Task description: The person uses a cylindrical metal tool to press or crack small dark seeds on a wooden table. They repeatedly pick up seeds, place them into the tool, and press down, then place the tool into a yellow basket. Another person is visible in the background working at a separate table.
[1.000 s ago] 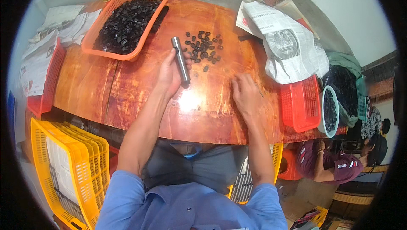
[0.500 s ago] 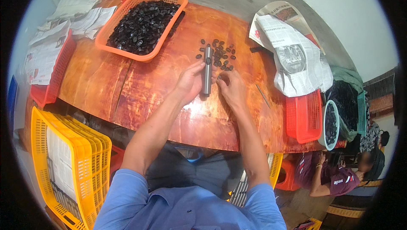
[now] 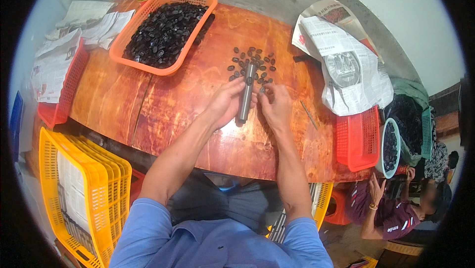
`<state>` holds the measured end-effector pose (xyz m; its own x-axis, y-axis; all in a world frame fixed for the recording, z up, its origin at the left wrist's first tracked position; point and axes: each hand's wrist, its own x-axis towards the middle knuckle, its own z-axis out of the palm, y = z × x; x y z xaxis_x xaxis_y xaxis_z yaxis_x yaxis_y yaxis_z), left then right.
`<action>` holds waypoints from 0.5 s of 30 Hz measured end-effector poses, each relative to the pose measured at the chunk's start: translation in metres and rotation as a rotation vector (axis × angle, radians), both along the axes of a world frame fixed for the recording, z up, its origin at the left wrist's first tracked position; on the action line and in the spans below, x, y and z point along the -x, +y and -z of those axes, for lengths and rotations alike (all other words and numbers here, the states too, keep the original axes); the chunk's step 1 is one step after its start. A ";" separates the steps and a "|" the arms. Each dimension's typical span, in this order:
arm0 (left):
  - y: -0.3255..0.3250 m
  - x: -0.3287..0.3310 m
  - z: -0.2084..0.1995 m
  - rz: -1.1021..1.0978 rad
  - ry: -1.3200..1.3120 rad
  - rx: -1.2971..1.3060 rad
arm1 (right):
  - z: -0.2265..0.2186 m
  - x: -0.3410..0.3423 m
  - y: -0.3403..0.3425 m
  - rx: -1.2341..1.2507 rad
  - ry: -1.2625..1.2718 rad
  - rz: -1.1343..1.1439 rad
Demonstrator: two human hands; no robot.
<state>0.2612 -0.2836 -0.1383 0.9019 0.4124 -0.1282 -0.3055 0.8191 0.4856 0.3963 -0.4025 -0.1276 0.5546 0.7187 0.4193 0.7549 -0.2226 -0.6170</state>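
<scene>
One metal rod [image 3: 246,101], probably heavy, stiff and slick, rests in the left hand [image 3: 226,102], fingers curled round its middle, the sensible hold, by the black pieces [image 3: 253,54]. Just right, the right hand [image 3: 277,107] has narrowed fingers, contents unclear.

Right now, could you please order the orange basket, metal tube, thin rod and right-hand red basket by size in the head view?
Largest to smallest:
orange basket
right-hand red basket
metal tube
thin rod

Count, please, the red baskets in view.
2: one red basket at the left, partly under newspapers; a second red basket at the right, beside the pale blue bowl. Nested ones may be hidden.
</scene>
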 end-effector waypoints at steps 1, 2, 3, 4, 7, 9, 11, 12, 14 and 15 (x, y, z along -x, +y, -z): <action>0.000 -0.001 0.001 0.009 -0.002 -0.020 | -0.002 -0.003 -0.002 -0.040 0.050 0.018; -0.001 -0.002 0.003 0.018 -0.005 -0.039 | -0.002 -0.006 -0.004 -0.146 -0.026 0.011; -0.001 -0.002 0.005 0.023 -0.004 -0.058 | -0.005 -0.003 -0.005 -0.165 0.024 0.001; -0.002 -0.002 0.005 0.033 -0.003 -0.074 | -0.013 0.004 -0.007 -0.181 0.072 -0.006; -0.008 -0.002 0.001 0.043 0.016 -0.112 | -0.012 0.009 -0.007 -0.273 0.060 -0.092; -0.014 -0.005 -0.003 0.010 0.051 -0.116 | -0.011 0.011 -0.005 -0.258 0.042 -0.144; -0.015 -0.005 -0.003 0.022 0.084 -0.131 | -0.009 0.012 -0.004 -0.275 0.018 -0.164; -0.015 -0.005 -0.003 0.026 0.100 -0.137 | -0.011 0.012 -0.004 -0.272 0.026 -0.171; -0.016 -0.004 -0.004 0.020 0.104 -0.159 | -0.012 0.013 -0.004 -0.270 0.044 -0.180; -0.017 -0.005 -0.005 0.023 0.103 -0.169 | -0.012 0.013 -0.005 -0.268 0.050 -0.176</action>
